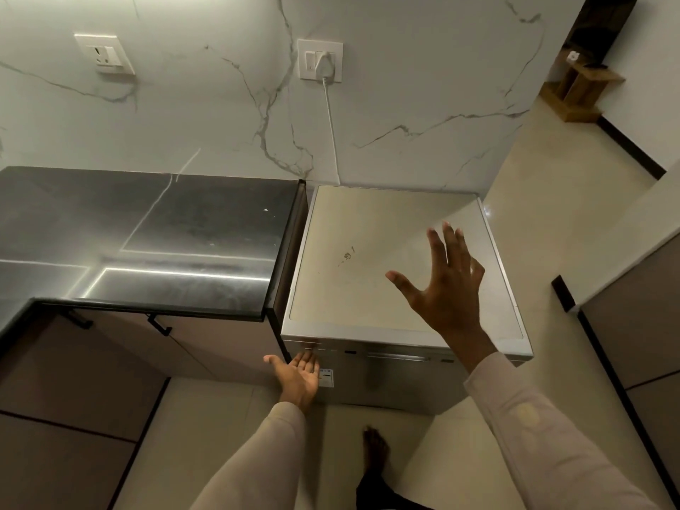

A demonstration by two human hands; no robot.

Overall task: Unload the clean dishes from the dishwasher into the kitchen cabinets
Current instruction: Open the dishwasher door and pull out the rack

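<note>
A silver freestanding dishwasher (368, 274) stands right of the black counter, its door shut; no dishes are in view. My left hand (300, 377) is palm up with straight fingers, its fingertips at the top left corner of the door by the control strip. My right hand (447, 285) hovers spread wide over the dishwasher's top, holding nothing. Low cabinet doors (206, 347) with black handles sit under the counter on the left.
The glossy black countertop (147, 237) fills the left. A white cord (331, 123) runs from a wall socket down behind the dishwasher. More cabinets (640, 333) stand at the right edge. A bare foot (375, 447) stands on the pale tiled floor.
</note>
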